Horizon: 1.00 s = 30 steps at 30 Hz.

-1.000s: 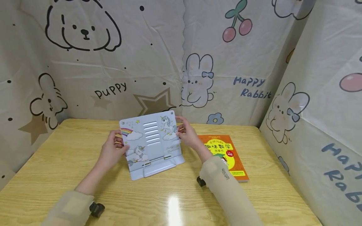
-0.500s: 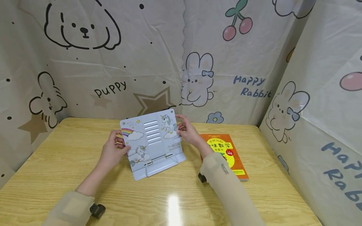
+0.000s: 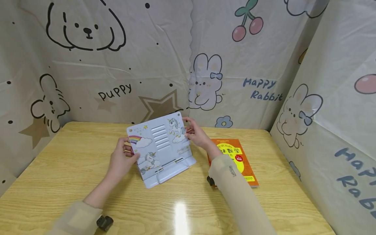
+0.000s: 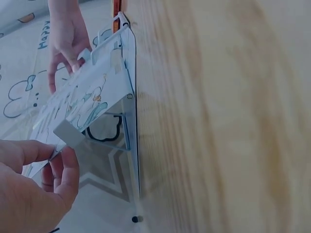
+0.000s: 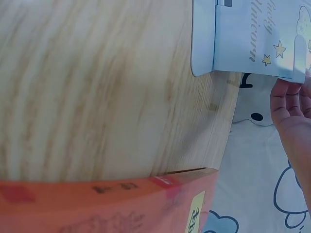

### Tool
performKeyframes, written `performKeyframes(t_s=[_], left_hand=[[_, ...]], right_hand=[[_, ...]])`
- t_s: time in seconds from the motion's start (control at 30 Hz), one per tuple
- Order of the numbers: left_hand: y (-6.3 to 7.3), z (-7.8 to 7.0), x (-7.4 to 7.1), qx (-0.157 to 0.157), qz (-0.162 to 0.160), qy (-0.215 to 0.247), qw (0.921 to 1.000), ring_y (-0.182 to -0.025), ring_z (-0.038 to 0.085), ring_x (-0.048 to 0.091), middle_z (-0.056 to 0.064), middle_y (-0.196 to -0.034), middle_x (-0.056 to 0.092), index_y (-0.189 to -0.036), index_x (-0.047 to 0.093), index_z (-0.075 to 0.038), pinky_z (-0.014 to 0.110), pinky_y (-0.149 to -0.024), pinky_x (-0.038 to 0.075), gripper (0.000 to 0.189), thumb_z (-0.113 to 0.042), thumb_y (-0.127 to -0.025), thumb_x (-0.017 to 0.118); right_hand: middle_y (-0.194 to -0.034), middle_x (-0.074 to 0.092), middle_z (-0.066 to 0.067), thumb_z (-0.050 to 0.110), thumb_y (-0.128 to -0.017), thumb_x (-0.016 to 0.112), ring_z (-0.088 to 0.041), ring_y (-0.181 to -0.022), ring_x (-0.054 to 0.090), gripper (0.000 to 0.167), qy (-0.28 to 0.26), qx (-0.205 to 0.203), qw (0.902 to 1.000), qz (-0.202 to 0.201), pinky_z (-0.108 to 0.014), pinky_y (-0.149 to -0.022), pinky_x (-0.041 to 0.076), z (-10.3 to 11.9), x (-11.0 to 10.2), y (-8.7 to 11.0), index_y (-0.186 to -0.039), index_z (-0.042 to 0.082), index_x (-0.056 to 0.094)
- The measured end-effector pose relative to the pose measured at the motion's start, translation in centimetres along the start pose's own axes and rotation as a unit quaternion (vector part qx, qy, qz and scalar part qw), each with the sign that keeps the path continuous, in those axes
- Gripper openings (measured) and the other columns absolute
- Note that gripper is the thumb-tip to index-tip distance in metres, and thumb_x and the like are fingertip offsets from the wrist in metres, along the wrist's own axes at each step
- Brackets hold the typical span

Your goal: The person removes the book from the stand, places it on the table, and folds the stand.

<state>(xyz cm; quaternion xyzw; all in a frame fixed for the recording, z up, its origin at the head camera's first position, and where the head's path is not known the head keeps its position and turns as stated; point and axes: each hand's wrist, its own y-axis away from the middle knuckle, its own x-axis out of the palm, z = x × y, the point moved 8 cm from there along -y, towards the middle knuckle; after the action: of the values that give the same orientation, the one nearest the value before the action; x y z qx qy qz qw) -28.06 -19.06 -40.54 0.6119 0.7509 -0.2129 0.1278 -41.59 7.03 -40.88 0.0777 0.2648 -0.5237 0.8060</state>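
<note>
A pale blue-white book stand with unicorn and rainbow prints stands on the table, its slotted panel tilted up. A wire support shows behind the panel in the left wrist view, above a flat base plate. My left hand pinches the panel's left edge between thumb and fingers; the left wrist view shows this hand close up. At the panel's right edge, my right hand holds on with thumb and fingers. In the right wrist view, the fingers of that hand go partly behind the panel.
An orange book with a yellow cover design lies flat on the wooden table, partly under the right forearm. Printed cloth hangs behind the table and along its right side.
The book stand has shifted slightly right and turned a little, its left side nearer and its right side farther away. Both hands have kept hold and moved with it.
</note>
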Motion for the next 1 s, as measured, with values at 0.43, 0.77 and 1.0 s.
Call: performKeyframes(t_s=[0.43, 0.77, 1.0], left_hand=[[0.3, -0.6, 0.6, -0.004, -0.001, -0.016, 0.9999, -0.083, 0.027, 0.061, 0.019, -0.096, 0.059, -0.123, 0.036, -0.005, 0.02, -0.058, 0.052, 0.053, -0.001, -0.082, 0.068], [-0.7, -0.4, 0.5, -0.001, 0.053, 0.022, 0.9984, -0.078, 0.022, 0.063, 0.02, -0.102, 0.053, -0.144, 0.02, -0.009, 0.037, -0.063, 0.058, 0.081, 0.002, -0.08, 0.069], [-2.0, -0.8, -0.5, 0.03, 0.101, 0.049, 0.9932, -0.082, 0.023, 0.06, 0.021, -0.109, 0.05, -0.151, 0.008, -0.025, 0.04, -0.067, 0.059, 0.098, 0.006, -0.08, 0.069]], right_hand=[[-0.098, 0.05, -0.011, -0.006, -0.091, 0.054, -0.023, -0.086, 0.053, 0.062, 0.024, -0.003, 0.9996, -0.012, -0.028, -0.073, 0.05, 0.0, -0.6, 0.2, -0.144, 0.019, 0.031], [-0.11, 0.054, -0.012, -0.001, -0.087, 0.064, -0.024, -0.09, 0.054, 0.066, 0.05, -0.009, 0.9964, -0.067, -0.029, -0.07, 0.051, 1.3, -0.6, 1.7, -0.144, 0.016, 0.034], [-0.126, 0.049, -0.007, 0.011, -0.082, 0.073, -0.023, -0.1, 0.052, 0.08, 0.081, 0.001, 0.9942, -0.072, -0.032, -0.077, 0.052, 2.6, 0.4, 3.1, -0.147, 0.024, 0.029]])
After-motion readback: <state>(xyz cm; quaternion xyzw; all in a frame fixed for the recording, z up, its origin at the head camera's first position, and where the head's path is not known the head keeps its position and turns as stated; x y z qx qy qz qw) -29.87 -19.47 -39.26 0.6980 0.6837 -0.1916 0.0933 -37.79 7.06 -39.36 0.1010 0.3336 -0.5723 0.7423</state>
